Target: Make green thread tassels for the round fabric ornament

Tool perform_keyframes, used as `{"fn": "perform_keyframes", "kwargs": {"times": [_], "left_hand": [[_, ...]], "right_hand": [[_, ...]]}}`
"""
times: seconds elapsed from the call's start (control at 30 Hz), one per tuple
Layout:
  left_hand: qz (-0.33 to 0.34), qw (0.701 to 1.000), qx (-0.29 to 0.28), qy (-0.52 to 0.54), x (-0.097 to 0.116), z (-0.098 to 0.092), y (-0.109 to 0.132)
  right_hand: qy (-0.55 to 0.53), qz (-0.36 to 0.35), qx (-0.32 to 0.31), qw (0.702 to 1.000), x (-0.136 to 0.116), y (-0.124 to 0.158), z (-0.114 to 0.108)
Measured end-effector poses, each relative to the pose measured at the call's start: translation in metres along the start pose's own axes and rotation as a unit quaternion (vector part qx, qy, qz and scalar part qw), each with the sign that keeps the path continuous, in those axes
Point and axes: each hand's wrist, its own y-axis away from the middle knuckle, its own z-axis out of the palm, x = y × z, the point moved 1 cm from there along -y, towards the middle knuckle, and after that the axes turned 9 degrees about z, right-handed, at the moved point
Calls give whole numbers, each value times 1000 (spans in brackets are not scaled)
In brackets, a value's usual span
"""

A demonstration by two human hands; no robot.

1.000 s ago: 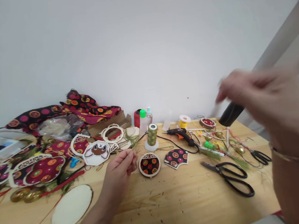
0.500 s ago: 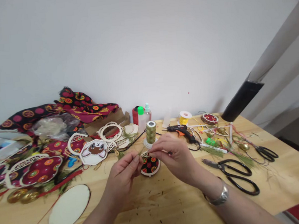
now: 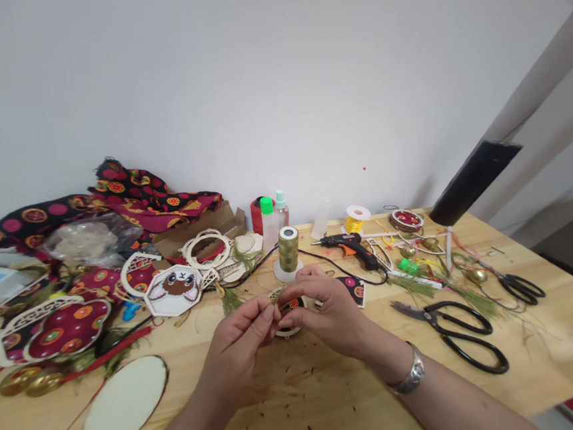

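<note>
My left hand (image 3: 244,332) is closed in a pinch of thumb and forefinger above the table. My right hand (image 3: 330,315), with a silver bracelet (image 3: 414,370) at its wrist, curves in from the right, and its fingertips meet the left ones. What lies between the fingers is too small to make out. Just beneath and behind them is a round ornament (image 3: 297,303) of dark flowered fabric with a pale cut-out rim, partly hidden by the hands. A spool of olive-green thread (image 3: 288,253) stands upright behind it.
Large black-handled scissors (image 3: 457,327) and a hot glue gun (image 3: 352,248) lie to the right. Left are an octagonal sheep-face piece (image 3: 175,290), an oval white board (image 3: 126,404), and patterned fabric (image 3: 154,193). Capped bottles (image 3: 268,224) and a yellow spool (image 3: 356,222) stand near the wall.
My right hand has dipped and turned, its fingertips coming over to the left ones. A fabric piece behind the right hand now shows. The view has shifted slightly.
</note>
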Motion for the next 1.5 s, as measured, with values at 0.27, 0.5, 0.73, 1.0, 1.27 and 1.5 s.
{"fn": "perform_keyframes", "kwargs": {"times": [0.27, 0.5, 0.73, 1.0, 1.27, 1.5], "left_hand": [[15, 1000, 4, -16, 2, 1, 2], [27, 999, -9, -25, 1, 0, 2], [27, 999, -6, -25, 3, 1, 1], [33, 999, -8, -28, 4, 3, 0], [18, 1000, 3, 4, 2, 3, 1], [-35, 993, 31, 108, 6, 8, 1]], "right_hand": [[-75, 70, -17, 995, 0, 0, 1], [-190, 156, -15, 969, -1, 0, 6], [-241, 213, -16, 947, -2, 0, 8], [-253, 241, -16, 937, -1, 0, 8], [-174, 207, 1, 963, 0, 3, 8], [-13, 120, 28, 992, 1, 5, 4]]}}
